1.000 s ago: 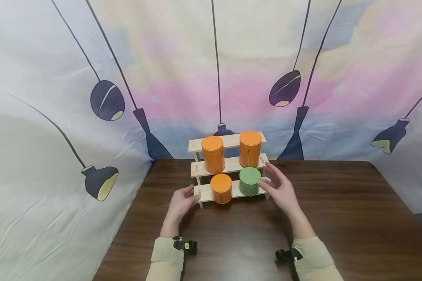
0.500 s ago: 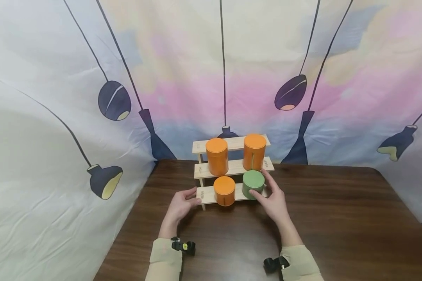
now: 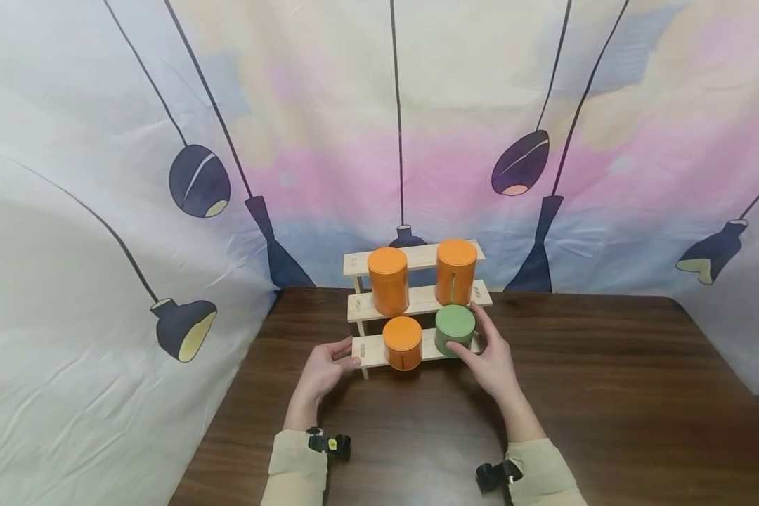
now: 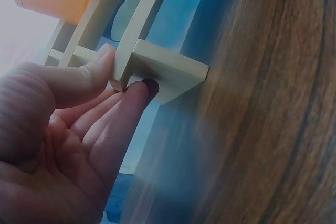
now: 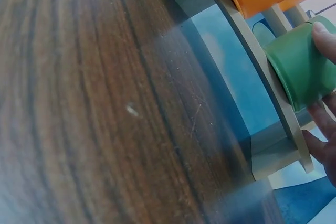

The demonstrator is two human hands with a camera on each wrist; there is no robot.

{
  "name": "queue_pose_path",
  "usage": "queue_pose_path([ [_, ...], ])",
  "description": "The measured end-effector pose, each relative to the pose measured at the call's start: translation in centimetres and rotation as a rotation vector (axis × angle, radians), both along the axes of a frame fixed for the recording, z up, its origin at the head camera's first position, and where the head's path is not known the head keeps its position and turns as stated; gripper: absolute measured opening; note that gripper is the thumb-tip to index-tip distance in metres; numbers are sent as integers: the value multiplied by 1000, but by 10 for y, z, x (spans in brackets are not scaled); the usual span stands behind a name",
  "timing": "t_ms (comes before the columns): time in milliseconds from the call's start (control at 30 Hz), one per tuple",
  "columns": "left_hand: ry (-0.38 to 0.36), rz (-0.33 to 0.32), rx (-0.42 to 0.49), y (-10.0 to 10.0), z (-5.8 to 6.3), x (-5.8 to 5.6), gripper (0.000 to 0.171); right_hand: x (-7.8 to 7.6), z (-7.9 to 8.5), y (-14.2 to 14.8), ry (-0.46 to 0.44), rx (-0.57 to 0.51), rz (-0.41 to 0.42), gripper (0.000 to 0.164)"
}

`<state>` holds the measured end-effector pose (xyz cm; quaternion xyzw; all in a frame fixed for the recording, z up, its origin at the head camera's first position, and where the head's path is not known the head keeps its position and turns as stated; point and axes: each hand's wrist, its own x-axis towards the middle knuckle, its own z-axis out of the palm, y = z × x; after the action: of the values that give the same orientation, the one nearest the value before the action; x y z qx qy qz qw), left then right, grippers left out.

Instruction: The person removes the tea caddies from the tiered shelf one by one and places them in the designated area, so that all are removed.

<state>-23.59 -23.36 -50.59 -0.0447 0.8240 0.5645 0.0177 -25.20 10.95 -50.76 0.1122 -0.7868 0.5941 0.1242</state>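
Note:
A three-step wooden display shelf [image 3: 370,350] stands on the table. My left hand [image 3: 322,370] pinches the left end of its lowest plank; the left wrist view shows thumb above and fingertips beneath the plank [image 4: 140,22]. On that plank's right side sits a short green canister [image 3: 454,332], lid on. My right hand [image 3: 495,363] grips it, thumb across the front and fingers on its far right side, partly hidden. The right wrist view shows the green canister [image 5: 300,66] upright on the plank. Beside it sits a short orange canister [image 3: 403,346].
Two tall orange canisters, one left [image 3: 388,282] and one right [image 3: 456,274], stand on the middle step. A lamp-printed cloth [image 3: 455,91] hangs behind the dark wooden table [image 3: 607,393]. Small black cameras are strapped at both wrists.
My right hand has moved left from the canister's right edge and closed round the green canister. The left hand keeps its pinch on the shelf. The head view shifted slightly.

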Motion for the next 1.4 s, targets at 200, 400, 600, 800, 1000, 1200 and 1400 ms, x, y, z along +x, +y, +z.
queue_pose_path([
  [200,0,-18,-57,3,2,-1,54,0,0,1,-24,-6,-17,89],
  [400,-13,-14,-88,1,1,-1,53,1,-1,1,-51,-4,-18,90],
  [600,-22,-12,-100,0,1,-1,54,2,0,4,-78,9,-26,90],
  [800,-18,-14,-98,-1,2,0,55,3,3,7,-97,36,-28,88],
  [1000,-22,-12,-111,-3,3,-2,54,0,6,9,-95,41,-10,87],
  [1200,-13,-21,-110,-2,4,-2,54,1,11,14,-124,77,-3,89],
  [1400,-7,-23,-110,-1,3,-1,53,0,16,16,-149,54,34,91],
])
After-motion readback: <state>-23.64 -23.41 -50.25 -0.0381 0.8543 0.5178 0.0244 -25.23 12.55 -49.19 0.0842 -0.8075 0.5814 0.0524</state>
